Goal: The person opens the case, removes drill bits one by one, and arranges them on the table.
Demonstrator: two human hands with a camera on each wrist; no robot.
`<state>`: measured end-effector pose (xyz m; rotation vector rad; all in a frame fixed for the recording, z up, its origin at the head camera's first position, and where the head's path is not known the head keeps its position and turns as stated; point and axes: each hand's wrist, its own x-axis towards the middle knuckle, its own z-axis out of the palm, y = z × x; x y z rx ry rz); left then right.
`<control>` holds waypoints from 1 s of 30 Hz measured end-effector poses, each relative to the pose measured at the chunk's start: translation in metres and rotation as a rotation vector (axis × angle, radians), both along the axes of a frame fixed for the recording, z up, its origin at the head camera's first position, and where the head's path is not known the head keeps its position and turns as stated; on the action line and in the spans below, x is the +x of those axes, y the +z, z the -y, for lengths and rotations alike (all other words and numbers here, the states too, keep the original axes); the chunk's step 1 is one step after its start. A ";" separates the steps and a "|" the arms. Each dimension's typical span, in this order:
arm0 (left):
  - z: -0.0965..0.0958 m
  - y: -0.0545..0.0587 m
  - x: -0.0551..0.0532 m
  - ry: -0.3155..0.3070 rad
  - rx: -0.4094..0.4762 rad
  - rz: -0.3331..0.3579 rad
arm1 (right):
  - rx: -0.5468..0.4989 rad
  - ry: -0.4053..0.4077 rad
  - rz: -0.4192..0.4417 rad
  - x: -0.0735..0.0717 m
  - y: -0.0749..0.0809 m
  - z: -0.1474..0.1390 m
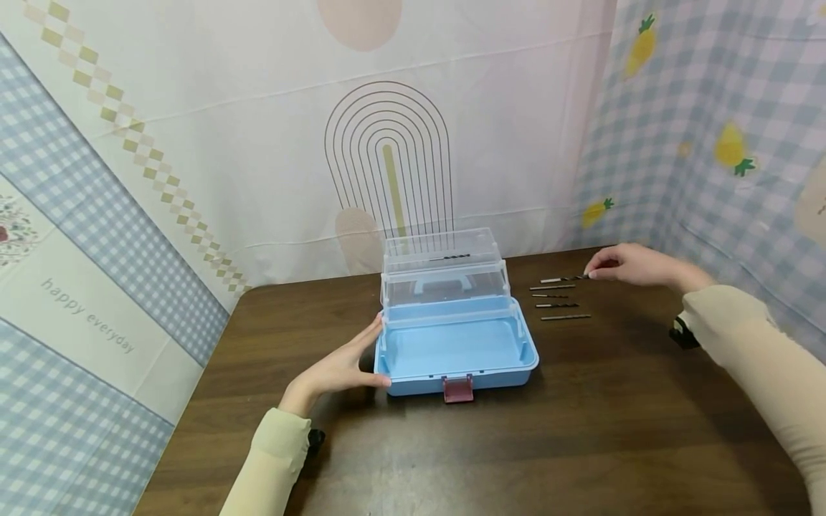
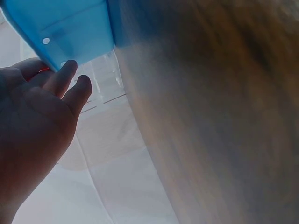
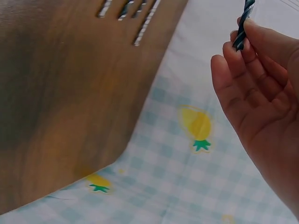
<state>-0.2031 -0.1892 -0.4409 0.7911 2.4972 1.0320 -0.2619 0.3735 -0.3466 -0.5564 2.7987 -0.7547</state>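
Observation:
A light-blue plastic toolbox point(image 1: 413, 387) stands with its lid up and clear trays point(image 1: 445, 269) raised at the back. My left hand point(image 1: 342, 365) rests against its left side, thumb at the front corner, fingers stretched along the wall; the left wrist view shows the fingertips point(image 2: 83, 86) by the blue box's edge. Over at the right, my right hand point(image 1: 635, 265) pinches the end of a drill bit point(image 3: 242, 35) between thumb and fingers, its silver shank pointing left. Several other drill bits point(image 1: 566, 317) lie in a row in front of it.
One drill bit point(image 1: 457, 256) lies in the upper clear tray. A dark pink latch point(image 1: 458, 389) hangs at the box's front. Behind the wooden table point(image 1: 516, 451) hangs a patterned cloth point(image 1: 277, 143), with checked cloth point(image 1: 703, 208) along the right side.

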 end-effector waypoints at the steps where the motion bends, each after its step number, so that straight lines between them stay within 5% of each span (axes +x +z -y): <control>1: 0.001 0.000 0.000 -0.001 -0.001 0.000 | 0.000 0.000 -0.003 0.001 -0.003 -0.001; 23: 0.000 -0.001 0.000 -0.015 0.003 -0.005 | -0.002 0.040 0.046 0.016 -0.061 -0.009; 30: -0.006 0.024 0.013 -0.025 -0.012 0.034 | -0.005 0.046 0.060 0.017 -0.075 -0.008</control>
